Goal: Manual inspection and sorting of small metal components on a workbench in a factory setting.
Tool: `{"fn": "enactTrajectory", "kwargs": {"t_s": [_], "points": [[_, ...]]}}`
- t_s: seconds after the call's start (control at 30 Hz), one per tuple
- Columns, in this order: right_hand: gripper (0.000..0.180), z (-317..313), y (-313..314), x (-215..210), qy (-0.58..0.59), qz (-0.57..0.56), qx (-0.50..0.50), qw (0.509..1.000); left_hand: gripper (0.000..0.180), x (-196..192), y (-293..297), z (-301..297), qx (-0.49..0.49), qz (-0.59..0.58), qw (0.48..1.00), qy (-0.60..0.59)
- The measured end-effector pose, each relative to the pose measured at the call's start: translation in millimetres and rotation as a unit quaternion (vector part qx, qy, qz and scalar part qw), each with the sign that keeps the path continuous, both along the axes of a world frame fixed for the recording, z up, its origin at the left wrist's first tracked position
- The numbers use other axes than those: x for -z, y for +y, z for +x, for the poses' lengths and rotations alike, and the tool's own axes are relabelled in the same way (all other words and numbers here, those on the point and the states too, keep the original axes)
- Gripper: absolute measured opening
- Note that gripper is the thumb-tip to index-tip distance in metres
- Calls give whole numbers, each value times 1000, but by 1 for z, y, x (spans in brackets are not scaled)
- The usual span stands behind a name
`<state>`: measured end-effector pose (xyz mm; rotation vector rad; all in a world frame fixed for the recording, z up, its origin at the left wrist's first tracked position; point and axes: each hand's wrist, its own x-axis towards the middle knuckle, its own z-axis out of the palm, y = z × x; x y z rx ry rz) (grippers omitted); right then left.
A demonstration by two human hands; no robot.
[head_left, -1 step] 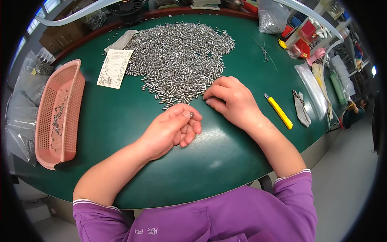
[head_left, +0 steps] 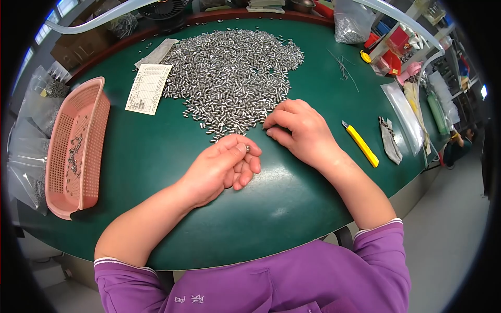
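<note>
Here my left hand [head_left: 224, 164] lies curled on the green table [head_left: 156, 156], thumb and forefinger pinching one small metal pin [head_left: 248, 148]. My right hand [head_left: 300, 130] rests palm down, fingers together, its tips touching the near edge of the pile of pins [head_left: 232, 78] just beyond both hands. A pink basket [head_left: 78, 146] sits well left of my left hand.

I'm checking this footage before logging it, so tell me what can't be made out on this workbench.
Head view only:
- Left hand: curled fingers hide whatever lies in the palm beyond one small metal piece.
- Right hand: its fingertips cover the pieces beneath at the edge of the metal pile.
- Pink basket: contents too small to identify.
- Paper slip: print too small.
</note>
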<state>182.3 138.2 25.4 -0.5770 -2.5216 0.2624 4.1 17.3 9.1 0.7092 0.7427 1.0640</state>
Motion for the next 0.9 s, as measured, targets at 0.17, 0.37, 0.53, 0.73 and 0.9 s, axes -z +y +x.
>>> {"fn": "enactTrajectory", "kwargs": {"t_s": [0.17,0.37,0.53,0.73,0.9], "points": [[14,1,0,1,-6,-33,15,999,20,-1,0,2,-24,4,999,-20],[12,3,-2,-2,-33,-44,22,998,18,-2,-1,2,-22,-15,1000,-10],[11,-4,-12,-13,30,-130,-68,989,16,-1,-1,1,-8,-15,1000,-9],[14,-9,-20,-11,73,-144,-132,978,14,-5,-1,2,-13,4,999,39],[15,-8,-10,-5,84,-149,-84,982,14,-3,0,1,-28,-6,1000,8]]}}
